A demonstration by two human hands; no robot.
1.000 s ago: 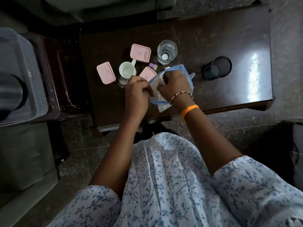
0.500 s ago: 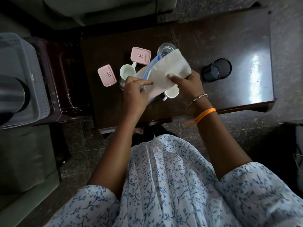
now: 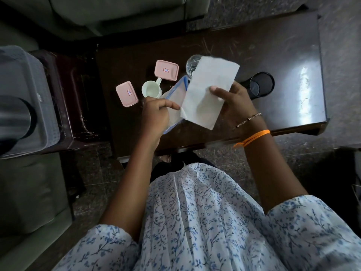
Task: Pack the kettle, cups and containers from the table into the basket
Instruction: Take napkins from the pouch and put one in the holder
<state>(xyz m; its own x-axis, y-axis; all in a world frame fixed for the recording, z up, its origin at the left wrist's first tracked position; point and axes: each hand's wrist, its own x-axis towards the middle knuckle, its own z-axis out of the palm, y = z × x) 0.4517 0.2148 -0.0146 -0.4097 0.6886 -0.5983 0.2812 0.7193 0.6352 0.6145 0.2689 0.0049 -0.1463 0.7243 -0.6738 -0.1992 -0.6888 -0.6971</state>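
Note:
My right hand (image 3: 234, 100) pinches a white folded sheet (image 3: 209, 89) held above the dark table (image 3: 273, 45). My left hand (image 3: 156, 114) grips a clear pouch with blue edging (image 3: 176, 90) beside the sheet. On the table beyond my left hand sit two pink lidded containers (image 3: 166, 69) (image 3: 127, 93) and a pale green cup (image 3: 151, 90). A clear glass (image 3: 192, 62) is half hidden behind the sheet. The grey basket (image 3: 25, 79) stands at far left with a dark metal vessel (image 3: 13, 118) in it, apparently the kettle.
A black mesh cup (image 3: 261, 85) stands just right of my right hand. The basket rests on a dark red stool (image 3: 78, 98) left of the table. A green sofa (image 3: 117, 12) lies beyond the table, with stone floor to the right.
The white sheet has come out of the pouch and moved up and right in my right hand. The white cup and third pink container seen earlier are now hidden behind the sheet and hands.

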